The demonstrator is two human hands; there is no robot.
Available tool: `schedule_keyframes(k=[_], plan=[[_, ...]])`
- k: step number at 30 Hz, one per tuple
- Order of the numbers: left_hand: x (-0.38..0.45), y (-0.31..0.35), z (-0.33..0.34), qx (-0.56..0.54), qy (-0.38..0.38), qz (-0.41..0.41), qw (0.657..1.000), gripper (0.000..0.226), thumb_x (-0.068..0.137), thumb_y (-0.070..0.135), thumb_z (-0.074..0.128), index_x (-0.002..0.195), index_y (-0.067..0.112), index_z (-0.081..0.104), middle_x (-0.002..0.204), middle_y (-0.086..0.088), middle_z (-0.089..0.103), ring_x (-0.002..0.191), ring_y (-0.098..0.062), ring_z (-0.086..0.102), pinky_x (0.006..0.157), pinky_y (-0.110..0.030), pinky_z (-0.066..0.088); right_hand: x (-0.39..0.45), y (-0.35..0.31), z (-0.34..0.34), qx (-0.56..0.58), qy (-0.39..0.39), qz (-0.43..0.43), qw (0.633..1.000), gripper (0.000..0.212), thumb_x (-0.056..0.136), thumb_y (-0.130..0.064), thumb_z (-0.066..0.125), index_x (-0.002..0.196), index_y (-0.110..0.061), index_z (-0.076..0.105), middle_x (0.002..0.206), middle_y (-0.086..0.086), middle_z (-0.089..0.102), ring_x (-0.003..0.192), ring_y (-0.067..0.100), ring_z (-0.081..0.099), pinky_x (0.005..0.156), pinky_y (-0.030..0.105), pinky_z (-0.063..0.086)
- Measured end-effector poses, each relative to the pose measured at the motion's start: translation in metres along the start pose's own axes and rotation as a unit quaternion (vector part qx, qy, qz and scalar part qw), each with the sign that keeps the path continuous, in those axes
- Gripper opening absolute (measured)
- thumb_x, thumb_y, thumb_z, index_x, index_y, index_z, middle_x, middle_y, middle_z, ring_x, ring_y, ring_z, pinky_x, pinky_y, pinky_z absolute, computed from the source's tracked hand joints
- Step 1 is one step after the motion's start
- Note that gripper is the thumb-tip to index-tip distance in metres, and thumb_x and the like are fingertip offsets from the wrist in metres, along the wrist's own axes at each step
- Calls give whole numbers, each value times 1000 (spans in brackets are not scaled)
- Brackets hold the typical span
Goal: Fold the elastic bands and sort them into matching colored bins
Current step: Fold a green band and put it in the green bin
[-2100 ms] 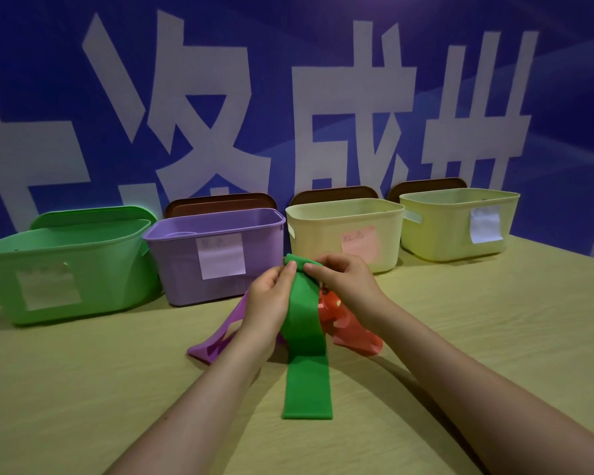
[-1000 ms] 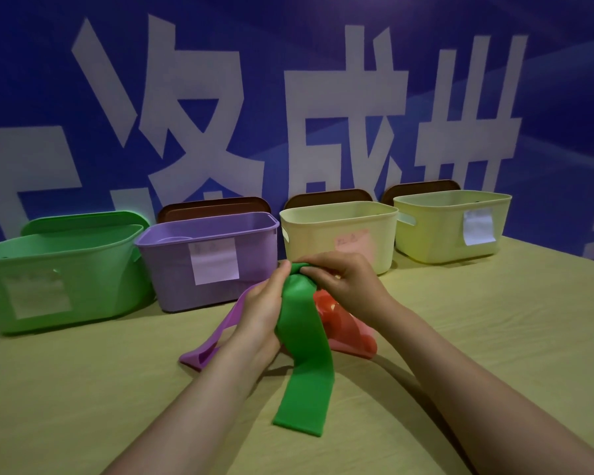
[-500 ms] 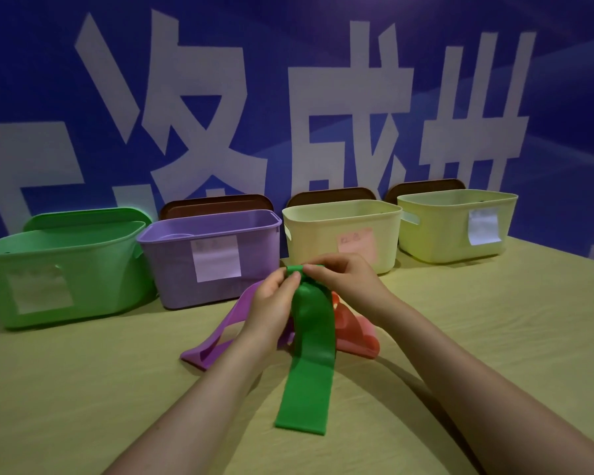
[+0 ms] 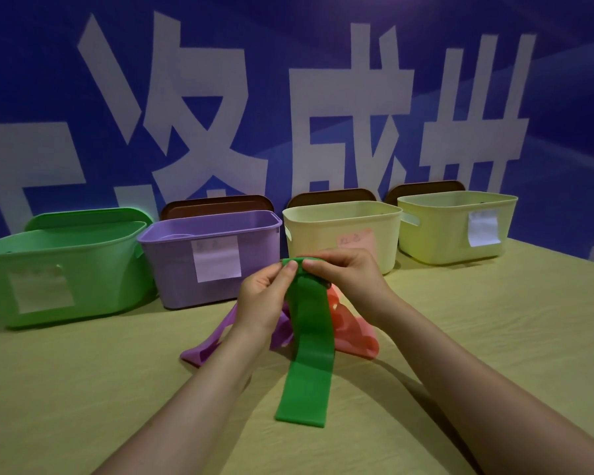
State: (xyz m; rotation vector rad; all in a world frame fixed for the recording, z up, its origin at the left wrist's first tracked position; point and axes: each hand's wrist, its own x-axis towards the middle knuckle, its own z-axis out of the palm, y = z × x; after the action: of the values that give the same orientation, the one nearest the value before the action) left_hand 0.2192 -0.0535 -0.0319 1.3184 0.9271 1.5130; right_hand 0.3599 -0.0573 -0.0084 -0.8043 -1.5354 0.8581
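Note:
A green elastic band [image 4: 309, 354] hangs from both hands, its lower end lying on the table. My left hand [image 4: 264, 296] and my right hand [image 4: 347, 279] pinch its top edge side by side. Behind the hands a purple band [image 4: 206, 344] lies to the left and a red band [image 4: 354, 334] to the right, both partly hidden. Four bins stand in a row at the back: green [image 4: 66, 265], purple [image 4: 216, 255], cream with a pink label [image 4: 343, 228], and pale yellow-green [image 4: 456, 228].
The bins stand against a blue wall banner with large white characters. Lids lean behind the bins, a green one [image 4: 90, 217] and brown ones [image 4: 216, 204]. The yellow-green tabletop [image 4: 83, 389] stretches toward me on both sides of my arms.
The band's lower end swung left and curled, then straightened and now lies flat again. Both hands stayed pinched at its top, shifting only slightly.

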Motion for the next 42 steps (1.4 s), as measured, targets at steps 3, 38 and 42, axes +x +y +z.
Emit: schedule_keyframes(k=[3,38,42], plan=[[-2,2,0,2,2,15,1000,16,93,20,57,92,19,73,90,-11,74,91,-26,70,85,-40,55,-1,0,3,4,10,-14,1000,14,87,-8,65,93,-18,73,78,-8,73,75,2,68,65,14,52],[-8,0,13,-22,73,-80,994,20,96,30,54,82,21,65,80,-4,68,74,-18,63,63,-26,47,2,15,2,-211,18,-154,965,27,86,-5,67,105,-24,69,89,-13,68,87,-1,64,78,14,51],[-9,7,15,-54,96,-103,989,25,92,42,57,82,19,65,83,-6,69,78,-22,65,67,-31,48,4,17,0,-233,39,-184,954,23,86,-5,67,106,-14,73,91,-4,71,86,5,64,77,17,52]])
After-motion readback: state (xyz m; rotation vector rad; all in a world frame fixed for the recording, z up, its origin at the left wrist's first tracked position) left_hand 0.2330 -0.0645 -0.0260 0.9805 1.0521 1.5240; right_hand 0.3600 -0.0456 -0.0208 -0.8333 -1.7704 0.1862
